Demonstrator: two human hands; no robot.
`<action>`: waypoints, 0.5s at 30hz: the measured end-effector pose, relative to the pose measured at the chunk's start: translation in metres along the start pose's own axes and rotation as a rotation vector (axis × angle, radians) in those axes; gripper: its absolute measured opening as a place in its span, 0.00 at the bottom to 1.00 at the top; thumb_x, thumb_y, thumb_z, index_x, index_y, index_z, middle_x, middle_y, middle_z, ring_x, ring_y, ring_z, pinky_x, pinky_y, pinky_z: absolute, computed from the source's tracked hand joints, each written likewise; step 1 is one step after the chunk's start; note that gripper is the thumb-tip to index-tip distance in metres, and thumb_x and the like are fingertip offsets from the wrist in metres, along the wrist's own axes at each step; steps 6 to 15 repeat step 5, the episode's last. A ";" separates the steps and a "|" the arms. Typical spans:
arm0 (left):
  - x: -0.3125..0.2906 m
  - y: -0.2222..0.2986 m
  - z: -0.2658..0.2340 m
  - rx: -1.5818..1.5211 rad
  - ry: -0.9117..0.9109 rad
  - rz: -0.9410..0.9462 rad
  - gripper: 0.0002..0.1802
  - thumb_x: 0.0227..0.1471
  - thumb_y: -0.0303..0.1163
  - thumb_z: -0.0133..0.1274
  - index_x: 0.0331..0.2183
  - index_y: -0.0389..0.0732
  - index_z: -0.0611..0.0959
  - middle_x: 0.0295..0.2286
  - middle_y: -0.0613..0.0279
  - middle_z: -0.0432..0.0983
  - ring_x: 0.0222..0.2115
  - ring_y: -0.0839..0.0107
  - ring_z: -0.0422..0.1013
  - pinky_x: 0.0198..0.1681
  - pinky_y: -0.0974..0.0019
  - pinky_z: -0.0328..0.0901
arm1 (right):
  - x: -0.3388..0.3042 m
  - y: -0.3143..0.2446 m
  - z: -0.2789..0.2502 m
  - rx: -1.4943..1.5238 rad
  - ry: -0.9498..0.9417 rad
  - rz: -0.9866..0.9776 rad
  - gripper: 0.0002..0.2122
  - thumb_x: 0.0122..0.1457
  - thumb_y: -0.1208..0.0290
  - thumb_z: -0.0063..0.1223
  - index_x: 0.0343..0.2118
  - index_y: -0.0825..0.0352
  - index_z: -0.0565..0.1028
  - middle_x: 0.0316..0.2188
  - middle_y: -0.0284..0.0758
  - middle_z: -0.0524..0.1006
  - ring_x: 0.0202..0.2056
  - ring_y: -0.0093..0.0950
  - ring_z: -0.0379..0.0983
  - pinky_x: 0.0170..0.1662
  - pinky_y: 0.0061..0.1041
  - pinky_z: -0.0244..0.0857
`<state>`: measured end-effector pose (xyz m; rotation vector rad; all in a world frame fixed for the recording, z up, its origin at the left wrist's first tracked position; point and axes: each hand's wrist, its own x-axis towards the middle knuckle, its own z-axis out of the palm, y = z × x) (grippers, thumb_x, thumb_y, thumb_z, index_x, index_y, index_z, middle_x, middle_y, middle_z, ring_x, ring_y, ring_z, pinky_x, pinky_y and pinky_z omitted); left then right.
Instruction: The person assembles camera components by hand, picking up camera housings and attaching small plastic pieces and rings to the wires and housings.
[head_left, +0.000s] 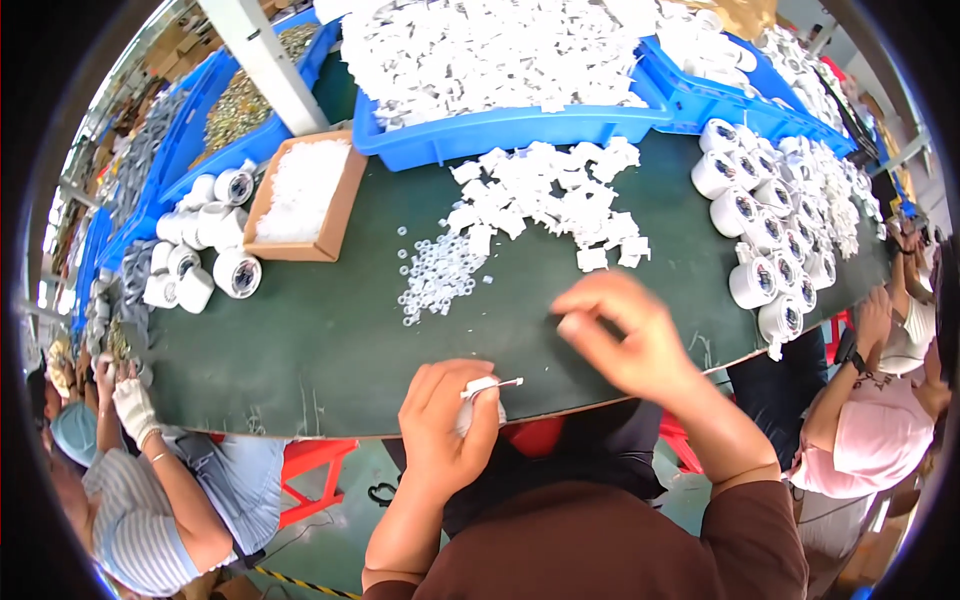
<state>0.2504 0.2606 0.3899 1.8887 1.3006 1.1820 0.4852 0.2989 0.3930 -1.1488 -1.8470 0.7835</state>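
Note:
Near the table's front edge, my left hand (445, 420) is closed around a small white plastic part (480, 387). A thin pin sticks out of this part to the right, and my fingers hide much of the rest. To the right, my right hand (630, 335) is above the table, blurred by motion, its thumb and forefinger slightly apart with nothing visible between them. Beyond my hands lie a pile of small translucent rings (440, 275) and a heap of white plastic pieces (555, 195).
A large blue bin (510, 128) of white parts stands at the back. A cardboard box (330, 215) holds translucent pieces. White cylindrical units (237, 273) are at left, more units (755, 282) at right. Co-workers sit on both sides; one wears a white glove (133, 408).

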 end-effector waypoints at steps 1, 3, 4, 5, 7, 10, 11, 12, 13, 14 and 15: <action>-0.002 -0.002 0.000 -0.013 -0.005 0.003 0.05 0.51 0.24 0.54 0.31 0.35 0.83 0.34 0.51 0.80 0.35 0.58 0.75 0.41 0.61 0.68 | 0.001 0.011 -0.014 -0.221 0.114 -0.022 0.11 0.56 0.82 0.60 0.43 0.68 0.78 0.41 0.36 0.78 0.41 0.28 0.74 0.44 0.27 0.68; -0.005 -0.007 -0.001 -0.034 0.015 0.025 0.06 0.51 0.25 0.54 0.31 0.35 0.83 0.34 0.51 0.81 0.35 0.58 0.74 0.40 0.61 0.68 | 0.005 0.020 -0.042 -0.547 0.233 0.044 0.14 0.55 0.82 0.60 0.45 0.66 0.77 0.43 0.37 0.77 0.42 0.30 0.74 0.45 0.28 0.69; -0.005 -0.013 0.001 -0.040 0.046 0.086 0.04 0.49 0.24 0.57 0.31 0.37 0.83 0.33 0.53 0.81 0.31 0.58 0.74 0.35 0.62 0.67 | 0.005 0.026 -0.051 -0.556 0.207 0.112 0.17 0.55 0.81 0.61 0.49 0.63 0.76 0.45 0.37 0.76 0.44 0.30 0.74 0.46 0.29 0.69; -0.005 -0.014 0.001 -0.046 0.045 0.079 0.05 0.49 0.25 0.57 0.31 0.38 0.83 0.34 0.54 0.81 0.31 0.57 0.74 0.37 0.61 0.67 | 0.004 0.024 -0.053 -0.572 0.209 0.116 0.17 0.55 0.81 0.61 0.49 0.63 0.76 0.45 0.37 0.76 0.44 0.30 0.74 0.46 0.29 0.69; -0.005 -0.014 0.001 -0.046 0.045 0.079 0.05 0.49 0.25 0.57 0.31 0.38 0.83 0.34 0.54 0.81 0.31 0.57 0.74 0.37 0.61 0.67 | 0.004 0.024 -0.053 -0.572 0.209 0.116 0.17 0.55 0.81 0.61 0.49 0.63 0.76 0.45 0.37 0.76 0.44 0.30 0.74 0.46 0.29 0.69; -0.005 -0.014 0.001 -0.046 0.045 0.079 0.05 0.49 0.25 0.57 0.31 0.38 0.83 0.34 0.54 0.81 0.31 0.57 0.74 0.37 0.61 0.67 | 0.004 0.024 -0.053 -0.572 0.209 0.116 0.17 0.55 0.81 0.61 0.49 0.63 0.76 0.45 0.37 0.76 0.44 0.30 0.74 0.46 0.29 0.69; -0.005 -0.014 0.001 -0.046 0.045 0.079 0.05 0.49 0.25 0.57 0.31 0.38 0.83 0.34 0.54 0.81 0.31 0.57 0.74 0.37 0.61 0.67 | 0.004 0.024 -0.053 -0.572 0.209 0.116 0.17 0.55 0.81 0.61 0.49 0.63 0.76 0.45 0.37 0.76 0.44 0.30 0.74 0.46 0.29 0.69; -0.005 -0.014 0.001 -0.046 0.045 0.079 0.05 0.49 0.25 0.57 0.31 0.38 0.83 0.34 0.54 0.81 0.31 0.57 0.74 0.37 0.61 0.67 | 0.004 0.024 -0.053 -0.572 0.209 0.116 0.17 0.55 0.81 0.61 0.49 0.63 0.76 0.45 0.37 0.76 0.44 0.30 0.74 0.46 0.29 0.69; -0.005 -0.014 0.001 -0.046 0.045 0.079 0.05 0.49 0.25 0.57 0.31 0.38 0.83 0.34 0.54 0.81 0.31 0.57 0.74 0.37 0.61 0.67 | 0.004 0.024 -0.053 -0.572 0.209 0.116 0.17 0.55 0.81 0.61 0.49 0.63 0.76 0.45 0.37 0.76 0.44 0.30 0.74 0.46 0.29 0.69; -0.005 -0.014 0.001 -0.046 0.045 0.079 0.05 0.49 0.25 0.57 0.31 0.38 0.83 0.34 0.54 0.81 0.31 0.57 0.74 0.37 0.61 0.67 | 0.004 0.024 -0.053 -0.572 0.209 0.116 0.17 0.55 0.81 0.61 0.49 0.63 0.76 0.45 0.37 0.76 0.44 0.30 0.74 0.46 0.29 0.69; -0.005 -0.014 0.001 -0.046 0.045 0.079 0.05 0.49 0.25 0.57 0.31 0.38 0.83 0.34 0.54 0.81 0.31 0.57 0.74 0.37 0.61 0.67 | 0.004 0.024 -0.053 -0.572 0.209 0.116 0.17 0.55 0.81 0.61 0.49 0.63 0.76 0.45 0.37 0.76 0.44 0.30 0.74 0.46 0.29 0.69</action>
